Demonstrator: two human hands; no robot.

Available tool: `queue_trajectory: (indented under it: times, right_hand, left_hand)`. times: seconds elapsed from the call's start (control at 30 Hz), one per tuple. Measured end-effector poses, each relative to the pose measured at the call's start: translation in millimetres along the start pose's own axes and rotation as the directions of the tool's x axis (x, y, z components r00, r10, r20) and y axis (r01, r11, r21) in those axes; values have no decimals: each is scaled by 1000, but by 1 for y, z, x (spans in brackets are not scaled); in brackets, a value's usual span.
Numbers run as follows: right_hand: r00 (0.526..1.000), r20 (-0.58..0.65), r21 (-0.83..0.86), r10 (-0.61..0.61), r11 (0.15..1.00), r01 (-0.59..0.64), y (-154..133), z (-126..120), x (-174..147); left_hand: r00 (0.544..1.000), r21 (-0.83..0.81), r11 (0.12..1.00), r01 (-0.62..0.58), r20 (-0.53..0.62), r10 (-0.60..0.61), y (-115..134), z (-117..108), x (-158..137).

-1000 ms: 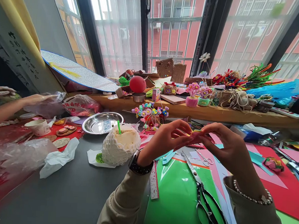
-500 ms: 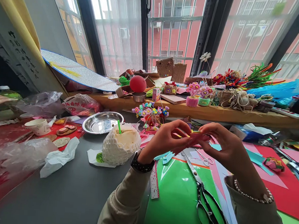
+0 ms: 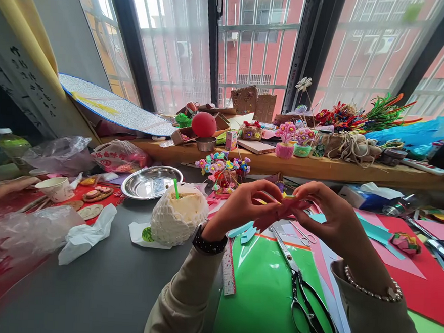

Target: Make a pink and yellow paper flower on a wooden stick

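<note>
Between both hands, raised above the table, is a small folded piece of pink paper (image 3: 267, 219) with a bit of yellow and green at its top edge. My left hand (image 3: 244, 206) pinches it from the left, and my right hand (image 3: 327, 217) grips its right side with thumb and fingers. Fingers cover much of it, so its full shape is hidden. Below the hands, large black-handled scissors (image 3: 300, 288) lie on a green sheet (image 3: 258, 301). A smaller pair of scissors (image 3: 305, 237) and a ruler (image 3: 229, 271) lie close by.
A coconut in white foam netting (image 3: 180, 222) with a green straw stands left of my wrist. Behind it is a steel plate (image 3: 129, 185). Pipe-cleaner flowers (image 3: 222, 169) stand beyond my hands. At right, a folded paper piece (image 3: 404, 242) rests on red paper (image 3: 436, 283). Another person's arm (image 3: 9, 189) reaches in at left.
The pink paper shows a little more below my left fingers; both my hands stay nearly in place. At the far left, the other person's arm has moved lower and further in.
</note>
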State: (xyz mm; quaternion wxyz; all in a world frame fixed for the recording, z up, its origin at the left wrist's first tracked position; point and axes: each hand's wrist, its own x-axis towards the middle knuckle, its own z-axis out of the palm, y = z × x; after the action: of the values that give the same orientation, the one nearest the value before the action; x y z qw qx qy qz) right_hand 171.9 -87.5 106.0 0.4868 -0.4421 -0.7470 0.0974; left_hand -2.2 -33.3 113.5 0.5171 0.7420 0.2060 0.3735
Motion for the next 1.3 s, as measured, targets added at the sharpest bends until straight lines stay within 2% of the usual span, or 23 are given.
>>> queue_trajectory:
  times: [0.47, 0.83, 1.3]
  right_hand:
    - [996, -39, 33, -84, 996, 86, 4, 2, 2]
    - [997, -47, 57, -67, 996, 70, 3, 2, 2]
    - [999, -22, -12, -31, 999, 31, 3, 4, 3]
  left_hand:
    - [991, -18, 991, -130, -15, 130, -3, 2, 2]
    - [989, 23, 990, -138, -42, 139, -1, 4, 1]
    - [994, 138, 987, -81, -62, 90, -2, 6, 1]
